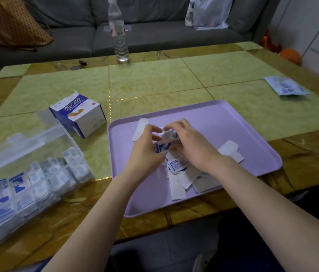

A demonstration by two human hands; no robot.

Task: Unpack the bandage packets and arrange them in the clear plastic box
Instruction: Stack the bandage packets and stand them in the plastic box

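Bandage packet [164, 141] between left hand [145, 153] and right hand [191, 143]

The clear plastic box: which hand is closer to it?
Left. The left hand is right of the box; the right hand lies farther right. Both pinch one bandage packet.

Blue-white bandage packets [176, 168] lie heaped near the part-filled clear plastic box [37, 148].

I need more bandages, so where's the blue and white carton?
Head view: the carton lies open on the table, left of the purple tray and beyond the clear plastic box.
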